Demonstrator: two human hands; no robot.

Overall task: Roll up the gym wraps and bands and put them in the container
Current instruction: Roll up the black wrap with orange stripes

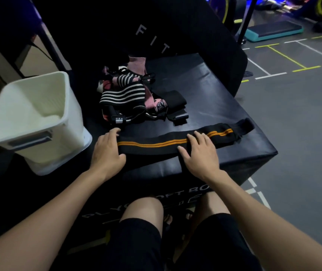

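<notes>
The left hand (pixel 108 148) is laid over the left end of a black wrap with orange stripes (pixel 168 144), its fingers loosely bent over that end, though whether the fabric is actually pinched cannot be told. The right hand (pixel 199 153) is spread flat on the wrap near its middle, fingers straight and pressing it down, nothing being clasped. The wrap is stretched out full length along the near edge of the black plyo box (pixel 205 90), its far end reaching toward the right corner. Behind it, nearer the middle of the box top, a tangled pile of wraps and bands (pixel 128 96) is heaped, with black-and-white striped, pink and plain black pieces among them. A white container (pixel 39 118) is stood just beside the left edge of the box, tilted in the view and seemingly empty. The step in hand is judged to be the flattening of the first wrap before rolling, so little of the task appears done. For the next move, the left end would need to be folded over and rolled tightly rightward, with the fabric kept taut and square by the other hand.
</notes>
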